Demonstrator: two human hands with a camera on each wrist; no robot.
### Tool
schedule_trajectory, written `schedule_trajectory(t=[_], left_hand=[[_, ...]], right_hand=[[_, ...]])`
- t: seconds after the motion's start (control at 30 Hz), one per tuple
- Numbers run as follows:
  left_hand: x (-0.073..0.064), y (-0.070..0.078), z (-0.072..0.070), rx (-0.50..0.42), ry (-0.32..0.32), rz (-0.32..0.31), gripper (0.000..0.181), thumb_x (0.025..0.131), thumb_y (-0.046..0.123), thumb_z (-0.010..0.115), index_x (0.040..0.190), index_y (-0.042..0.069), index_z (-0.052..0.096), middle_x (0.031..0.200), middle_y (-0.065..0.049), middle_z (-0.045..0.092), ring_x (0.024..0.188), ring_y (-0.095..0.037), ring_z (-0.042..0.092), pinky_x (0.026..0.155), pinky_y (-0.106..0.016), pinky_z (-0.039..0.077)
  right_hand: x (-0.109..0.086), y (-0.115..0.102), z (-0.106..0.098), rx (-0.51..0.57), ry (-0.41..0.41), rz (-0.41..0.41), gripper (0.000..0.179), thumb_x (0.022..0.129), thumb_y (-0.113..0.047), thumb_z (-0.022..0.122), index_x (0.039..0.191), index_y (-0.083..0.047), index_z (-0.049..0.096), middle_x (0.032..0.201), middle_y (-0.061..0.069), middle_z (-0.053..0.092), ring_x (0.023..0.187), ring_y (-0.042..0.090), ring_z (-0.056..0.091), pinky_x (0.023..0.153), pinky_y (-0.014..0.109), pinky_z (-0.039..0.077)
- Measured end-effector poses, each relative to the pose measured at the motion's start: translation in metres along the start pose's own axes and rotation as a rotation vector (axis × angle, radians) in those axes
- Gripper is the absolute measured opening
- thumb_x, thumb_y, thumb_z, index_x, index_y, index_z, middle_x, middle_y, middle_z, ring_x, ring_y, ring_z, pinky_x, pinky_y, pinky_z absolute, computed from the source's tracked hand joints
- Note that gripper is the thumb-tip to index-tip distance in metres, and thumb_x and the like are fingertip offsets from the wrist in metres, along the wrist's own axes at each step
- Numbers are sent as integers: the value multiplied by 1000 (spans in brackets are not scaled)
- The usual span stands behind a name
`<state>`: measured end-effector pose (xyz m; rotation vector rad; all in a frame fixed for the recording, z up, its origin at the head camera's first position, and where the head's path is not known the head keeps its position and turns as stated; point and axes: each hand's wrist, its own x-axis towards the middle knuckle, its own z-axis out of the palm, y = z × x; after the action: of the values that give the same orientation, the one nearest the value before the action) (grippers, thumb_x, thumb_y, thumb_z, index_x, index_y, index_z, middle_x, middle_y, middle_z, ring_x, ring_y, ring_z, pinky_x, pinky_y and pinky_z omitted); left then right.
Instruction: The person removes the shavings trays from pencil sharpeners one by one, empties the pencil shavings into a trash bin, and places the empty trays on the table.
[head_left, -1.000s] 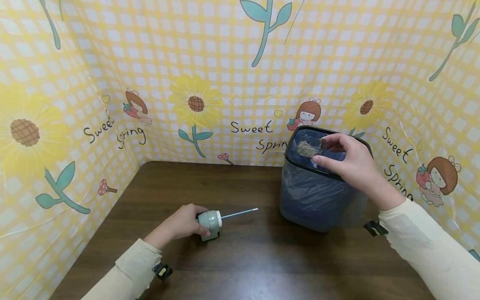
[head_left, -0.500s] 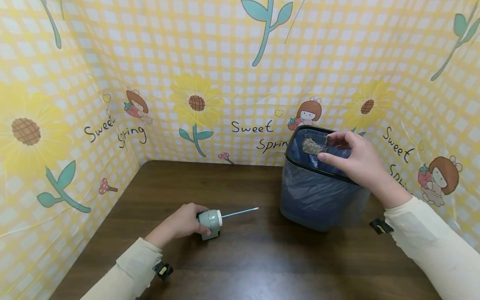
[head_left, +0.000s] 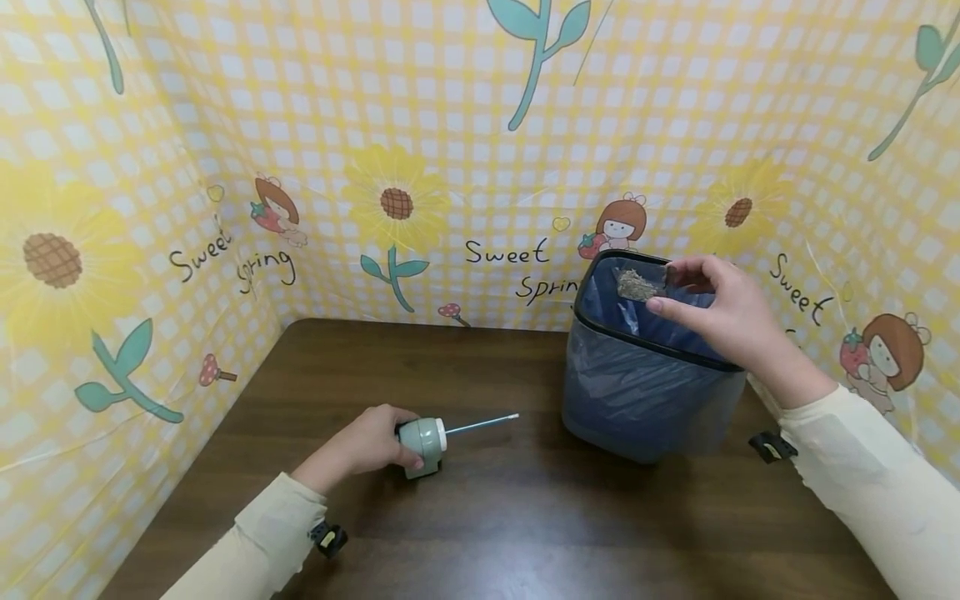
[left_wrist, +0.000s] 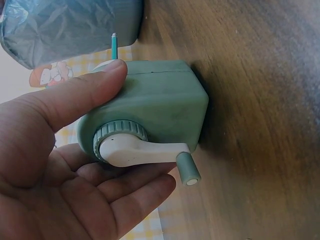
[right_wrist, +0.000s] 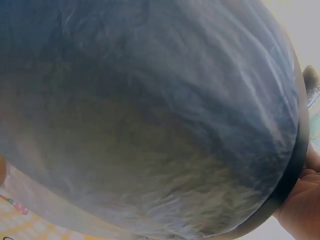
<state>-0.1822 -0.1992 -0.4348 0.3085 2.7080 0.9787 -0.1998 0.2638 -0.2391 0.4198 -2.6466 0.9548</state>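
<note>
On the table at centre left, my left hand point(head_left: 367, 442) grips a green pencil sharpener point(head_left: 422, 448) by its body. A blue pencil point(head_left: 483, 424) sticks out of its white front, pointing right. The left wrist view shows the sharpener's white crank arm point(left_wrist: 150, 152) with a green knob, and my thumb pressing the top edge. My right hand point(head_left: 731, 321) pinches a small clear shavings tray point(head_left: 636, 286) between thumb and fingers over the mouth of the lined trash bin point(head_left: 637, 404). Grey pencil shavings fill part of the tray. In the right wrist view the bin point(right_wrist: 150, 110) hides most of that hand.
The bin's black rim point(head_left: 645, 343) holds a bluish plastic bag. Brown wood table point(head_left: 465, 533) lies under everything. A yellow checked cloth point(head_left: 465, 108) with flower prints hangs close behind and on both sides.
My right hand has moved slightly right over the bin with the shavings tray. The left hand, sharpener and pencil stay put.
</note>
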Motion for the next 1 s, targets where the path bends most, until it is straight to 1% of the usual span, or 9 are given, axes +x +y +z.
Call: schedule_trajectory(t=[0.23,0.43,0.63,0.8,1.0], left_hand=[[2,-1,2,-1,-13,7,68,71,27,94,130,4,67,104,-3,71,86,-18,64,73,-37,54],[3,-3,2,13,-2,14,68,70,27,95,128,4,68,103,-3,72,85,-18,64,73,-37,54],[3,-1,0,16,3,7,67,70,27,95,128,5,69,103,-3,72,85,-18,64,74,-37,54],[2,0,-1,17,7,3,67,71,26,95,128,4,68,104,-4,72,86,-18,64,75,-38,55],[2,-3,0,25,7,7,68,70,27,95,128,4,68,103,-4,72,85,-18,64,74,-37,54]], right_hand=[[0,4,-3,-39,-1,4,65,91,-47,76,136,-5,55,129,18,59,120,41,55,101,59,42],[1,8,-6,-77,13,13,67,90,-49,76,136,-5,56,128,19,60,119,40,55,100,58,42],[5,10,-11,-107,7,16,67,89,-53,76,134,-7,57,129,18,60,119,41,55,97,58,43],[7,11,-12,-138,13,6,68,89,-55,75,133,-6,58,128,18,60,118,40,55,97,58,43],[8,12,-14,-184,10,-17,70,88,-56,75,132,-5,57,127,19,60,118,40,53,98,60,40]])
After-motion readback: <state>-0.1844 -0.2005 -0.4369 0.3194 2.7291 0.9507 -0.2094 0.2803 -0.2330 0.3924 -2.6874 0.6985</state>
